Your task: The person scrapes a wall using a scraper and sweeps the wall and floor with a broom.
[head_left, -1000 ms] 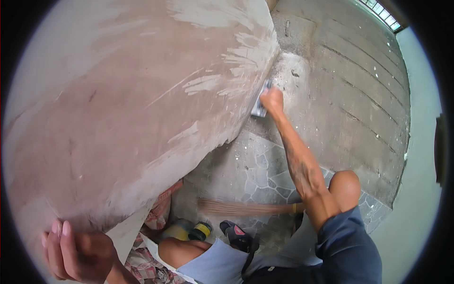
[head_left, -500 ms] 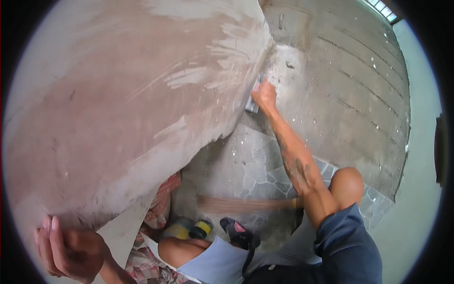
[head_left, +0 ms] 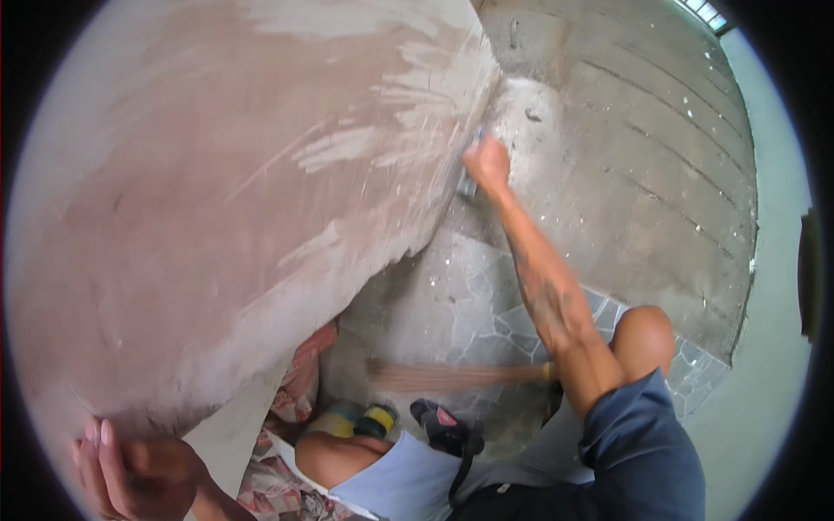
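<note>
My right hand (head_left: 488, 163) is closed around a flat grey plastering trowel (head_left: 467, 181), held along the far edge of the plastered wall (head_left: 217, 191). Motion blurs the trowel, and my fist hides its handle. White smears of plaster mark the pinkish-brown wall, mostly towards that edge. At the lower left, my left hand (head_left: 139, 473) is half curled with the palm turned up and its fingertips close to the wall's lower part. I see nothing held in it, though its thumb side is partly hidden.
Printed sacks (head_left: 300, 382) lie under the wall by my legs, beside a yellow-and-dark round container (head_left: 375, 420). A broom (head_left: 452, 375) lies across the stone-patterned floor (head_left: 478, 304). My sandal (head_left: 439, 423) is below it. Rough concrete (head_left: 634, 156) with grooves extends at the right.
The trowel and my right hand have shifted slightly along the wall edge. My left hand appears a little lower and further right, while the whole view has moved slightly.
</note>
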Tool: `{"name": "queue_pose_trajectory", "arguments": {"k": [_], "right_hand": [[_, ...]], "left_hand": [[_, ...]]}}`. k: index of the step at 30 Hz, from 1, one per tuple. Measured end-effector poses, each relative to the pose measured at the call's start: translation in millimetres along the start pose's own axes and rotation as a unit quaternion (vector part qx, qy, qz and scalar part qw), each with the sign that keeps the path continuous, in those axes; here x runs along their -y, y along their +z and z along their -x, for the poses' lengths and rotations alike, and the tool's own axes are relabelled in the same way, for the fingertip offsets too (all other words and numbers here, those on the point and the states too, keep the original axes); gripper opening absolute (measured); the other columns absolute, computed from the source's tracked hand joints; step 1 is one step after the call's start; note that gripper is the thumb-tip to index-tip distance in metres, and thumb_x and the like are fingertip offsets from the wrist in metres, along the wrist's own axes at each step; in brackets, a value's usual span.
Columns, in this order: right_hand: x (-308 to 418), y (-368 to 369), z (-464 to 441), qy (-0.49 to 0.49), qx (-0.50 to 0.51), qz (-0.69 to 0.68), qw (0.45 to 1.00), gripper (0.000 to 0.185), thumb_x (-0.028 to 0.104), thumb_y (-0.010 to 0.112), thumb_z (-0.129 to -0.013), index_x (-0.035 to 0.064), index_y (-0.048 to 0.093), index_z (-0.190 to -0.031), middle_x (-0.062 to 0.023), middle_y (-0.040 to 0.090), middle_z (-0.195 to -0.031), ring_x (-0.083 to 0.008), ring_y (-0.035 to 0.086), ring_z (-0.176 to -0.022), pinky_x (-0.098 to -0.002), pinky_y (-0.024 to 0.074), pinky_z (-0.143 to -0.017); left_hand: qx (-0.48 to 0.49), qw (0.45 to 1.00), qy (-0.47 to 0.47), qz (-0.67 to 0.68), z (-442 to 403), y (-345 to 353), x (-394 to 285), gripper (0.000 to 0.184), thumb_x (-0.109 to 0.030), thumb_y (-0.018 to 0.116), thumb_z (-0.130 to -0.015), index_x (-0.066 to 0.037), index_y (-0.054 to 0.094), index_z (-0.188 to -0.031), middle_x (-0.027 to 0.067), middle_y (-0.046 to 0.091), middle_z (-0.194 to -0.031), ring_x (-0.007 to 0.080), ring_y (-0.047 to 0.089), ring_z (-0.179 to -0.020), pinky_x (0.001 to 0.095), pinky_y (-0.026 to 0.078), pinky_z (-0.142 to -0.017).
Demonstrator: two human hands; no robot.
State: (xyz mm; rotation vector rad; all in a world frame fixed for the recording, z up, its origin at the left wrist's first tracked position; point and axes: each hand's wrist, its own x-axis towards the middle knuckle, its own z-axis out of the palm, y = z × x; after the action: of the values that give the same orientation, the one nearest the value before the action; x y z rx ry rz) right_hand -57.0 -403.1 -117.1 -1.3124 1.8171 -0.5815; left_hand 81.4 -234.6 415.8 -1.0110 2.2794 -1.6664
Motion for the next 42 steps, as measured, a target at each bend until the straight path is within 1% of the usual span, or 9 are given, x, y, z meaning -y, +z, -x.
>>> {"name": "queue_pose_trajectory", "arguments": {"k": [11, 13, 17, 20, 25, 29, 34, 38, 42], "right_hand": [[-4.7, -4.6, 4.4, 0.033, 0.028, -0.026, 0.999, 0.032, 0.022, 0.056, -0.085, -0.0022, 0.065, -0.104, -0.0269, 0.067, -0.099, -0.0407, 0.065, -0.096, -0.0473, 0.0516, -0.083], [-17.9, 5.8, -15.8, 0.081, 0.091, -0.063, 0.991, 0.033, 0.024, 0.057, -0.085, -0.0022, 0.066, -0.103, -0.028, 0.066, -0.099, -0.0415, 0.065, -0.097, -0.0473, 0.0512, -0.084], [-6.9, -10.7, 19.6, 0.015, 0.057, -0.056, 0.997, 0.033, 0.026, 0.057, -0.085, -0.0036, 0.067, -0.095, -0.028, 0.066, -0.093, -0.0421, 0.065, -0.093, -0.0467, 0.0518, -0.082], [-10.9, -9.7, 10.0, 0.062, 0.075, -0.041, 0.994, 0.033, 0.026, 0.057, -0.086, -0.003, 0.067, -0.096, -0.029, 0.065, -0.098, -0.042, 0.064, -0.097, -0.0468, 0.0509, -0.084], [-13.9, -5.0, 20.8, 0.014, 0.038, -0.043, 0.998, 0.031, 0.025, 0.058, -0.085, -0.0026, 0.067, -0.096, -0.0291, 0.066, -0.094, -0.0435, 0.064, -0.095, -0.0477, 0.0506, -0.083], [-10.5, -11.9, 4.0, 0.062, 0.089, -0.08, 0.991, 0.031, 0.024, 0.056, -0.085, -0.0029, 0.067, -0.096, -0.0288, 0.066, -0.093, -0.0421, 0.065, -0.094, -0.0485, 0.0498, -0.083], [-20.7, -1.8, 1.3, -0.006, 0.033, -0.033, 0.999, 0.032, 0.023, 0.056, -0.085, -0.0024, 0.066, -0.101, -0.0276, 0.067, -0.093, -0.0425, 0.065, -0.092, -0.0479, 0.05, -0.082], [-12.9, -8.7, 3.1, 0.042, 0.068, -0.038, 0.996, 0.032, 0.023, 0.055, -0.086, -0.0006, 0.065, -0.105, -0.0272, 0.066, -0.094, -0.0432, 0.064, -0.093, -0.0487, 0.0496, -0.082], [-12.0, -14.7, 20.3, -0.006, -0.003, -0.084, 0.996, 0.032, 0.022, 0.056, -0.085, -0.0015, 0.064, -0.106, -0.028, 0.066, -0.094, -0.0421, 0.065, -0.092, -0.0482, 0.0499, -0.081]], "left_hand": [[-0.012, 1.0, -0.008, 0.005, 2.2, 0.5, -0.6, 0.02, -0.013, 0.057, -0.096, 0.004, 0.064, -0.088, 0.012, 0.066, -0.083, 0.0239, 0.067, -0.078, 0.0401, 0.06, -0.075], [0.01, 1.0, 0.0, 0.003, 8.8, -2.9, 4.9, 0.02, -0.014, 0.057, -0.096, 0.003, 0.064, -0.088, 0.0113, 0.067, -0.083, 0.0232, 0.067, -0.079, 0.0389, 0.06, -0.076], [0.004, 1.0, 0.003, -0.02, 11.2, -1.5, 8.9, 0.021, -0.016, 0.056, -0.097, 0.002, 0.065, -0.089, 0.0102, 0.067, -0.085, 0.0223, 0.067, -0.08, 0.037, 0.059, -0.076], [0.004, 1.0, 0.005, -0.022, -0.8, 0.4, -1.0, 0.022, -0.017, 0.056, -0.097, 0.002, 0.065, -0.089, 0.01, 0.066, -0.087, 0.022, 0.067, -0.08, 0.0366, 0.059, -0.075], [-0.017, 1.0, 0.007, 0.017, 6.6, 3.2, 9.1, 0.021, -0.016, 0.058, -0.096, 0.002, 0.065, -0.087, 0.0091, 0.066, -0.086, 0.0221, 0.067, -0.08, 0.0356, 0.059, -0.075], [-0.023, 1.0, 0.012, 0.016, 10.4, 3.1, 11.5, 0.019, -0.015, 0.059, -0.095, 0.002, 0.065, -0.087, 0.0087, 0.067, -0.084, 0.022, 0.067, -0.079, 0.0347, 0.058, -0.074], [-0.036, 0.999, 0.01, 0.017, 11.2, 6.5, 10.8, 0.017, -0.013, 0.06, -0.094, 0.001, 0.066, -0.087, 0.0089, 0.067, -0.084, 0.0218, 0.067, -0.078, 0.0341, 0.058, -0.073], [-0.033, 0.999, 0.022, 0.021, 10.4, 3.6, 15.6, 0.02, -0.016, 0.06, -0.094, 0.001, 0.066, -0.087, 0.0091, 0.067, -0.084, 0.0218, 0.067, -0.079, 0.0335, 0.058, -0.072], [-0.049, 0.998, 0.013, 0.03, 9.8, 7.1, 12.8, 0.02, -0.016, 0.06, -0.094, 0.001, 0.067, -0.087, 0.0091, 0.067, -0.084, 0.0218, 0.067, -0.079, 0.0327, 0.058, -0.071]]}}
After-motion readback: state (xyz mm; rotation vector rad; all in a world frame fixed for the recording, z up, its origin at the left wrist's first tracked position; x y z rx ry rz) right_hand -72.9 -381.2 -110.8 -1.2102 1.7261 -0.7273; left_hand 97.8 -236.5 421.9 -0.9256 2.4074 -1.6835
